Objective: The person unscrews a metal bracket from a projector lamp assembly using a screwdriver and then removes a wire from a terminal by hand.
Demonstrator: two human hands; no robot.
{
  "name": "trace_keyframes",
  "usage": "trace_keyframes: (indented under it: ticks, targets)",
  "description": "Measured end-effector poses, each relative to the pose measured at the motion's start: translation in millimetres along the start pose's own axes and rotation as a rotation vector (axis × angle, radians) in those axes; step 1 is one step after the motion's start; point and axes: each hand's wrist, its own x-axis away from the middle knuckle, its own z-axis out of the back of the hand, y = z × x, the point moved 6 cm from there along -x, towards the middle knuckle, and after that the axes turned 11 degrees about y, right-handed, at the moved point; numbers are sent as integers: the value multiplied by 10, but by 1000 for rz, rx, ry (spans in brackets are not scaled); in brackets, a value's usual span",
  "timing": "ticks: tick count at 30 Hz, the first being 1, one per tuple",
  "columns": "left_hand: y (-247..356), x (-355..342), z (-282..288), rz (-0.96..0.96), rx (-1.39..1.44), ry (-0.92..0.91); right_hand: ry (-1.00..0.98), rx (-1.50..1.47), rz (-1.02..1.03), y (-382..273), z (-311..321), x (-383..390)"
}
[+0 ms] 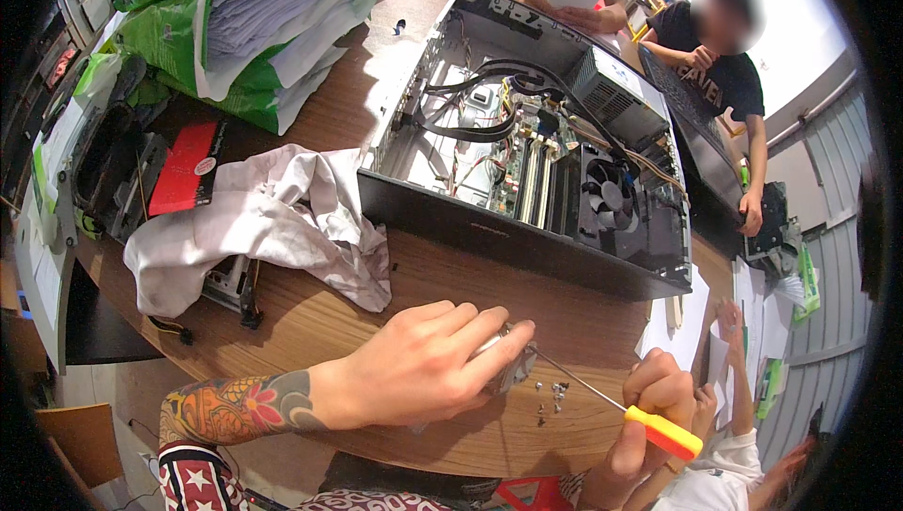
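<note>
My left hand (437, 365) has its fingers curled over a small silvery metal part (514, 375), which they mostly cover, so its kind stays hidden. My right hand (649, 393) grips a screwdriver (664, 430) by its yellow and orange handle. The thin shaft slants up to the left, and its tip reaches the metal part beside my left fingers. Several small loose screws (557, 396) lie on the wooden table (404, 450) just below the shaft. Beyond both hands stands a computer case (527, 240) with its side off, showing cables, a circuit board and a fan (607, 196).
A crumpled whitish cloth (273, 220) partly covers a metal bracket left of the case. Behind it are a red box (188, 168) and stacked paper in green wrapping (254, 41). White sheets (675, 318) lie at right. Other people sit around, one in a black shirt (743, 78).
</note>
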Motion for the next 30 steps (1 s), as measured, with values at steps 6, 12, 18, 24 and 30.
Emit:
trace_keyframes:
  ticks: [6,12,18,24,30]
  targets:
    - [62,-22,-20,-43,-37,-4,105,-35,-13,8,95,-43]
    - [46,-22,-6,-7,0,-37,-101,-103,329,145,113,-155]
    - [57,-46,0,-10,8,-53,-54,2,156,36,157,-182]
    - [36,-18,-10,-12,39,-25,76,-37,156,99,267,-147]
    - [38,-19,-34,-8,39,-22,-157,-174,-144,130,193,-201]
